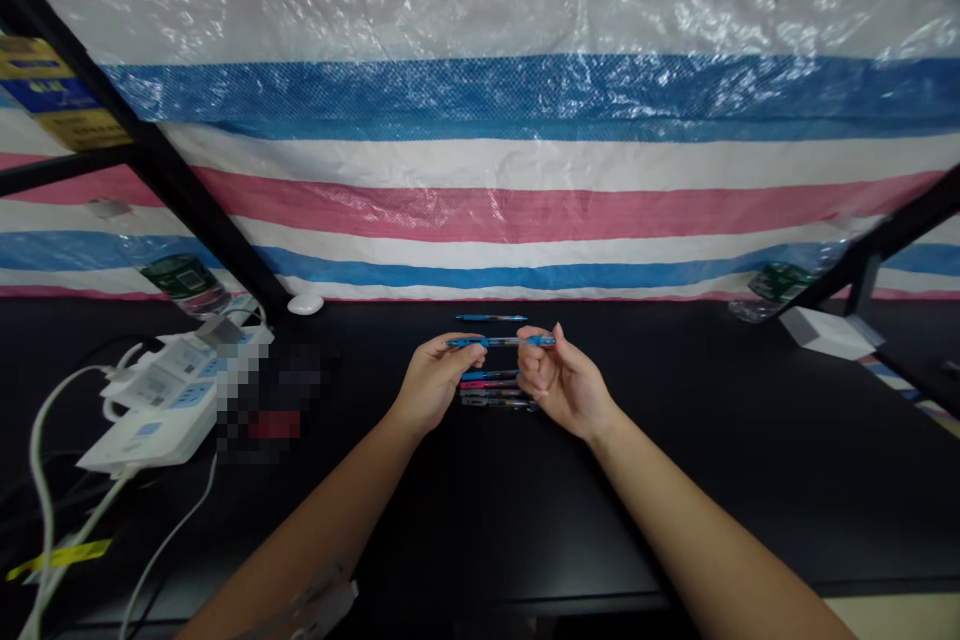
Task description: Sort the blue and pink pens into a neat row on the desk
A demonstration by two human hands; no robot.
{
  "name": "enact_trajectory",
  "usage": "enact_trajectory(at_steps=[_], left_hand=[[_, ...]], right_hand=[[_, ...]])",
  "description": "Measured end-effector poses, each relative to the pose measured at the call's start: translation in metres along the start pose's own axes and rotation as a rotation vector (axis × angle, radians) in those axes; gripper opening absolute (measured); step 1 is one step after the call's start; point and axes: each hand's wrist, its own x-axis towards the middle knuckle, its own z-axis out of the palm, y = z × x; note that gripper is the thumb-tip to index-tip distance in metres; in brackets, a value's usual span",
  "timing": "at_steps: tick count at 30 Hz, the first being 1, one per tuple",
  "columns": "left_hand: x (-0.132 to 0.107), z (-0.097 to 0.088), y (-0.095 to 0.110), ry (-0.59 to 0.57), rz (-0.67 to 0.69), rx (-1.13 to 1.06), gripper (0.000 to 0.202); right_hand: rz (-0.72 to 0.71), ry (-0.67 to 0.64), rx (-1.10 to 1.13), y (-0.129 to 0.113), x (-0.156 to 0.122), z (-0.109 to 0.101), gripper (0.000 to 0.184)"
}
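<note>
The left hand (433, 382) and the right hand (564, 384) hold a blue pen (501, 342) level above the desk, one hand at each end. Each hand is closed narrowly, with thumb and fingers pinching the barrel; a short length of the pen shows between them. A second blue pen (491, 318) lies on the black desk (600, 520) just beyond the hands, parallel to the held pen. A row of further pens (491, 388) lies directly below the hands, with blue, pink and dark barrels side by side. White power strips (154, 410) and white cables (45, 460) lie toward the left of the desk. A white computer mouse (305, 304) rests at the far edge. A white box (829, 332) sits at the right. A striped plastic tarpaulin (480, 120) hangs behind the desk.
</note>
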Motion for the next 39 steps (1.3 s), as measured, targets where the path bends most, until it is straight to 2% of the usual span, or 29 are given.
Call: enact_trajectory(at_steps=[5,8,11,18,23,30,32,35,39], left_hand=[[0.0,0.0,-0.002,-0.006,-0.008,0.004,0.024],[0.001,0.001,0.0,0.013,0.002,-0.006,0.027],[0.002,0.001,0.001,0.025,0.012,-0.014,0.027],[0.001,0.001,0.0,0.01,0.003,-0.013,0.026],[0.001,0.0,0.0,0.014,-0.003,-0.007,0.025],[0.002,0.001,0.001,0.014,-0.007,0.014,0.025],[0.002,-0.001,0.001,0.017,-0.011,0.046,0.027],[0.005,-0.007,0.0,0.014,-0.009,0.16,0.031],[0.011,-0.018,0.001,0.01,0.032,0.359,0.03]], right_hand=[[-0.023,0.066,-0.009,0.001,0.002,-0.001,0.049],[-0.061,0.085,0.005,0.0,0.004,-0.003,0.045],[-0.088,0.082,-0.003,0.0,0.004,-0.004,0.041],[-0.09,0.093,0.073,-0.002,0.005,-0.005,0.047],[-0.096,0.083,0.05,0.0,0.005,-0.006,0.04],[-0.1,0.077,0.076,-0.001,0.005,-0.005,0.038],[-0.087,0.072,0.067,-0.003,0.006,-0.007,0.046],[-0.074,0.124,-0.061,-0.004,0.009,-0.015,0.058],[-0.148,0.249,-0.549,0.001,0.015,-0.034,0.035]])
